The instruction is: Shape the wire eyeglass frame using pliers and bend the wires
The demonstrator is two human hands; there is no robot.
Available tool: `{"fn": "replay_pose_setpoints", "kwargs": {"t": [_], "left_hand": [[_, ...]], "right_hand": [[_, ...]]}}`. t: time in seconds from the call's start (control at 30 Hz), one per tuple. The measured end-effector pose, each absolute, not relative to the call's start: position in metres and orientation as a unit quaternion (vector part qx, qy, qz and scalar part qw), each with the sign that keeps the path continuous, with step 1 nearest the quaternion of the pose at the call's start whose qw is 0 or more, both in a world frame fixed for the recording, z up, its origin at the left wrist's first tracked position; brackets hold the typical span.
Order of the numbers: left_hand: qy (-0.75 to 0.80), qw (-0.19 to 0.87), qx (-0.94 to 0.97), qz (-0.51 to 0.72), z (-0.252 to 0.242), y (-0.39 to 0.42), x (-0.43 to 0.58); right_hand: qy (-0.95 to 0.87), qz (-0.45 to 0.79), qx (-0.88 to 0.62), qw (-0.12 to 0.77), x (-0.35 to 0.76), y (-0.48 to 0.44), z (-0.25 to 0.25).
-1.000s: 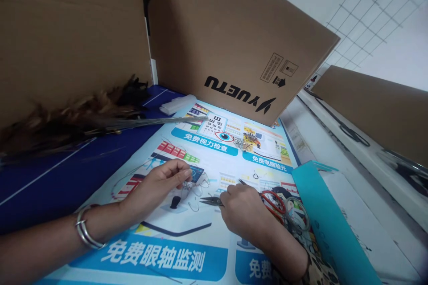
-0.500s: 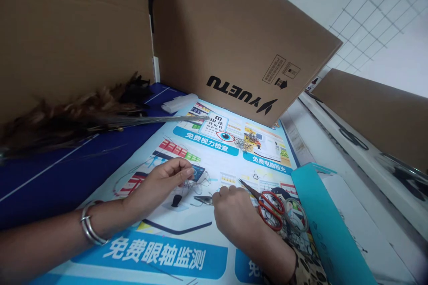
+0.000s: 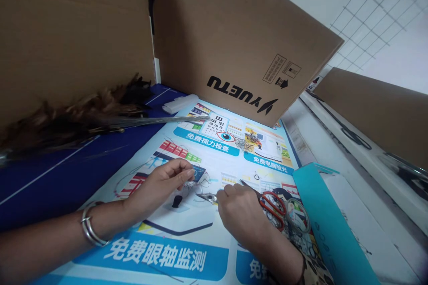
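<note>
My left hand [image 3: 174, 177] is closed in a pinch above the printed sheet. Fine looped wire [image 3: 204, 183] shows at its fingertips. In my right hand [image 3: 239, 207] is a pair of pliers [image 3: 207, 197], its handles hidden by the fist. The pliers' pointed jaws face my left hand, a short way from its fingertips. Red-handled scissors [image 3: 273, 205] lie just right of my right hand, their blades partly behind it. A clear roll of tape [image 3: 298, 216] rests beside the scissors on a pile of small pieces [image 3: 306, 240].
Brown feathers and thin wire stems [image 3: 160, 120] lie on the blue cloth at left. Cardboard panels [image 3: 234, 31] stand behind the printed sheet [image 3: 187, 213]. A small wire heap [image 3: 244, 143] sits farther back. A teal box flap [image 3: 327, 218] borders the right side.
My right hand and the pliers have shifted slightly to the right, away from my left hand. The left hand has stayed nearly in place.
</note>
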State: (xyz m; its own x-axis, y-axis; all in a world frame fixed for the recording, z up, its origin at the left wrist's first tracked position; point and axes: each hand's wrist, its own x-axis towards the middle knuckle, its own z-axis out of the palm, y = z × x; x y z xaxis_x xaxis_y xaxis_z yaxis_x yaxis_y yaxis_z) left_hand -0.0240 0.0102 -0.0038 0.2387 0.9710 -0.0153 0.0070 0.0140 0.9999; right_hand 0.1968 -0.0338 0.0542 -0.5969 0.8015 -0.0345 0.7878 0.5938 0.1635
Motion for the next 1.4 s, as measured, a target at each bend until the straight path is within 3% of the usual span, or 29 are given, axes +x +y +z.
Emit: {"fn": "replay_pose_setpoints", "kwargs": {"t": [0.23,0.47,0.67,1.17,1.4], "left_hand": [[0.409,0.574,0.552,0.446,-0.010,0.009,-0.022],[0.394,0.517,0.614,0.448,-0.017,0.004,-0.024],[0.388,0.456,0.697,0.395,-0.003,0.003,-0.026],[0.311,0.272,0.801,0.434,-0.005,0.005,-0.029],[0.298,0.221,0.809,0.457,-0.008,0.004,-0.031]], "right_hand": [[0.879,0.141,0.452,-0.055,0.200,-0.035,0.059],[0.871,0.182,0.443,-0.112,0.202,-0.032,0.055],[0.871,0.204,0.434,-0.111,0.203,-0.033,0.056],[0.876,0.248,0.406,-0.082,0.202,-0.036,0.059],[0.862,0.157,0.463,-0.135,0.203,-0.033,0.050]]}}
